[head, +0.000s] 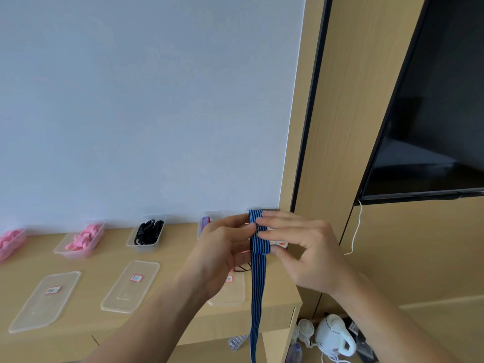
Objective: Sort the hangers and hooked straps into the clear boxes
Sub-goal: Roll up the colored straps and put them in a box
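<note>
I am pinching the blue strap (258,271) by its folded top, left hand (222,247) and right hand (303,250) both in a closed grip, just before the clear box (212,214) (tail hanging straight down).

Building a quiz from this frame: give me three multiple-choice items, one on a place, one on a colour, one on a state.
1. The black items lie: A on a lid; B in a clear box by the wall; C on the floor.
2. The strap held by the left hand and right hand is striped: A blue-black; B red-white; C green.
3. The two left lids are: A on boxes; B stacked; C flat on the table.
Answers: B, box stands at the wall; A, its stripes show; C, they lie apart.
</note>
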Demonstrator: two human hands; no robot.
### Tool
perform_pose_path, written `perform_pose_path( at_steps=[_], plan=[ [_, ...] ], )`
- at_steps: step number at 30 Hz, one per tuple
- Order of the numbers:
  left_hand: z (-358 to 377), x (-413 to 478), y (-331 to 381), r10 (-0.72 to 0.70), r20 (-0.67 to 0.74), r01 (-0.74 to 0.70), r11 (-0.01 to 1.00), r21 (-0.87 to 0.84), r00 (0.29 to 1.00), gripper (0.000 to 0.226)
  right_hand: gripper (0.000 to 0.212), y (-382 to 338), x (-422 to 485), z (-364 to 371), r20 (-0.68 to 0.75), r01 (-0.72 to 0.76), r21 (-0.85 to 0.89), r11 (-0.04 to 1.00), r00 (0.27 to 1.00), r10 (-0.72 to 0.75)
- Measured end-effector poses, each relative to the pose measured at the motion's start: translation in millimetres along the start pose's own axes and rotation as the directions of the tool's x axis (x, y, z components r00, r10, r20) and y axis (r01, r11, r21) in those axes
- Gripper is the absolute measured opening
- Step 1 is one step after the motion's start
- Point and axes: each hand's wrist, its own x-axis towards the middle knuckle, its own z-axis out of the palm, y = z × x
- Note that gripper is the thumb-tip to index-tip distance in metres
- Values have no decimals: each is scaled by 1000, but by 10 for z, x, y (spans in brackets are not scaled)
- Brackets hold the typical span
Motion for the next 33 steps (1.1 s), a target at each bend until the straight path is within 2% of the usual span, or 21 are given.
perform_pose_path(
  at_steps=[3,6,8,11,16,20,27,30,33],
  plan=[
    [23,11,-9,24,-15,-23,999,45,1000,30,35,3,57,-66,33,-167,101,981,986,165],
    [54,21,-13,41,-39,-39,998,48,998,32,57,19,143,-102,261,-442,212,872,885,385],
    [70,19,-4,60,-57,-58,998,35,997,32,64,44,165,-85,350,-510,198,837,835,425],
    [75,9,-4,76,-92,-75,997,20,993,30,66,56,186,-64,283,-496,222,839,856,432],
    [109,-9,-59,51,-69,-42,991,125,996,33,69,81,244,-81,182,-475,268,838,879,440],
    [63,-16,-87,79,-38,-72,986,151,996,22,69,64,247,-90,145,-455,239,858,890,431],
    [46,-16,-104,131,-15,-125,968,218,991,33,67,-6,229,-69,77,-414,266,870,909,409],
    [89,3,-124,142,-48,-128,968,216,989,33,47,-51,257,-92,61,-392,340,855,916,396],
    [123,9,-175,156,-79,-137,969,207,985,31,15,-128,305,-143,9,-372,567,735,895,446]
  ],
)
